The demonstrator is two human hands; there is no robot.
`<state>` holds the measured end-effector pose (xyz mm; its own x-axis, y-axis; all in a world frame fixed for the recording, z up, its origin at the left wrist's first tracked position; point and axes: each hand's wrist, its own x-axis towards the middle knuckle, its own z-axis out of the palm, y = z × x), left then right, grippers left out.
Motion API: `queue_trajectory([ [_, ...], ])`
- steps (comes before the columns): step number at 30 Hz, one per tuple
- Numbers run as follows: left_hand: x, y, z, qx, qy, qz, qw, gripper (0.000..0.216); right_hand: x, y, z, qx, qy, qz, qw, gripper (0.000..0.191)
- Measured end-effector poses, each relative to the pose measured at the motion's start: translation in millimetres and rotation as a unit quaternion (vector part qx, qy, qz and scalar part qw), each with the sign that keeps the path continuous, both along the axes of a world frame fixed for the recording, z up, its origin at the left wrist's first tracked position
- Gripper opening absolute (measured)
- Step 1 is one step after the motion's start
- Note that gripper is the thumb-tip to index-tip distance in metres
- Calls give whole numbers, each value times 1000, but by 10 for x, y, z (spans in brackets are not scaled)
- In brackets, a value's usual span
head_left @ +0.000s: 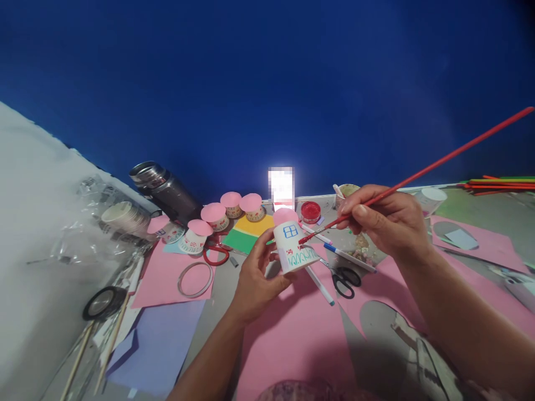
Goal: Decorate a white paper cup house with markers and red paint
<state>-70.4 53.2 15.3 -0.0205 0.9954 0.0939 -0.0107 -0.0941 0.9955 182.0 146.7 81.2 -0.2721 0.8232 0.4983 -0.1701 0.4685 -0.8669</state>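
Note:
My left hand (254, 278) grips an upturned white paper cup (292, 245) with a pink round top, a blue drawn window and green zigzag grass. My right hand (387, 220) pinches a long red paintbrush (418, 175). The brush tip touches the cup's right side, where small red marks show. A small open pot of red paint (310, 211) stands just behind the cup.
Several finished pink-topped cups (215, 214) stand at the back left by a metal flask (165, 189). Scissors (343, 278), markers (320, 284), tape rolls (102, 302), a stack of cups in plastic (125, 217) and pink paper sheets (292, 340) litter the table. Coloured sticks (501, 184) lie far right.

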Motion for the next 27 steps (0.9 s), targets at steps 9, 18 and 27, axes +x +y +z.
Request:
queue_trajectory([
  [9, 21, -15, -13, -14, -5, 0, 1000, 93, -28, 0, 0, -4, 1, 19, 1000, 24],
  [18, 8, -14, 4, -17, -1, 1, 1000, 89, -10, 4, 1, 2, 7, 3, 1000, 22],
  [27, -2, -7, -24, -5, 0, -4, 1000, 92, 3, -14, 11, -3, 1, 1, 1000, 22],
])
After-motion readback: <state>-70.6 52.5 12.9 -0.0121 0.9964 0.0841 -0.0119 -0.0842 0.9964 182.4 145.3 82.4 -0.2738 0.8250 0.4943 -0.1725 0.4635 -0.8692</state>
